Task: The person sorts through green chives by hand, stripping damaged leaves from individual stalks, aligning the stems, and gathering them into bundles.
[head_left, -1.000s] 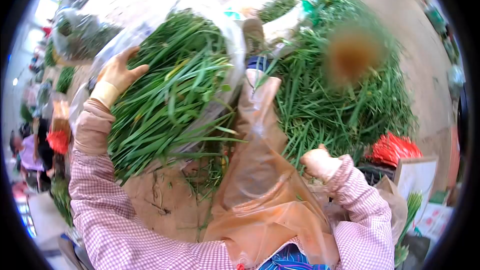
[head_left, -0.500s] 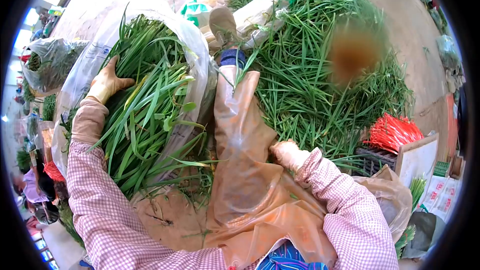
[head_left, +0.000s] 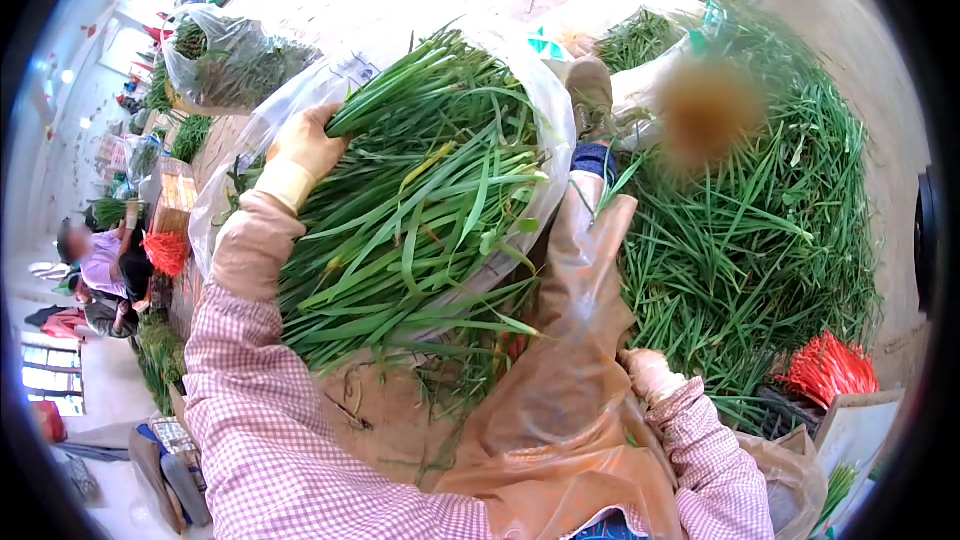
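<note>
My left hand (head_left: 308, 152), in a pale glove, is closed around a bunch of garlic chives (head_left: 410, 88) at the upper left of the pile. More long green chives (head_left: 400, 240) lie under it inside a white plastic sack (head_left: 558, 125) with its mouth open. My right hand (head_left: 654, 376), also gloved, rests low beside my apron-covered leg. Its fingers look curled, and whatever they hold, if anything, is hidden. Right of my leg spreads a large heap of loose chives (head_left: 740, 250). A translucent brown apron (head_left: 520, 430) covers my lap and outstretched leg.
Red ties (head_left: 828, 370) sit in a dark crate at the right, beside a board (head_left: 858, 422). My shoe (head_left: 590, 95) is between sack and heap. Another filled plastic bag (head_left: 240, 65) stands at the far left. A person in purple (head_left: 105, 260) sits further off, near more red ties (head_left: 165, 252).
My left hand has gone from lying spread on the chives to gripping a bunch and raising its end. The view has turned left, so the scene sits further right. My right hand stays by the leg.
</note>
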`<act>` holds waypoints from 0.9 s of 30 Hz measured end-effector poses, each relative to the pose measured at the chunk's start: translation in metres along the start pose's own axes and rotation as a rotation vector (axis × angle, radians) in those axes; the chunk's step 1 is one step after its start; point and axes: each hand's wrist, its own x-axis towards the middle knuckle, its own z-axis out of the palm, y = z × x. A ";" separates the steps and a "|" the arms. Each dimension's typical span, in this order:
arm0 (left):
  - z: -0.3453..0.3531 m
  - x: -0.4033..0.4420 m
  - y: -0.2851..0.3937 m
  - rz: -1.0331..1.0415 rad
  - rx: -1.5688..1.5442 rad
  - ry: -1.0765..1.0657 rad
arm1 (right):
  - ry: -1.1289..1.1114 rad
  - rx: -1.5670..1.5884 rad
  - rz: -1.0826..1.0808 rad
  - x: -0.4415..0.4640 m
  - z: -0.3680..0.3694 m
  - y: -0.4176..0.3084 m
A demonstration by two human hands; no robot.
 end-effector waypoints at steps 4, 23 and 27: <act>-0.017 -0.036 0.027 0.012 -0.066 -0.288 | -0.056 0.009 0.044 -0.002 -0.011 -0.014; -0.004 -0.059 0.052 0.352 0.083 -0.672 | 0.027 0.139 0.044 -0.017 -0.016 -0.025; -0.006 -0.079 0.064 0.182 -0.001 -0.585 | 0.052 0.196 0.055 -0.014 -0.007 -0.018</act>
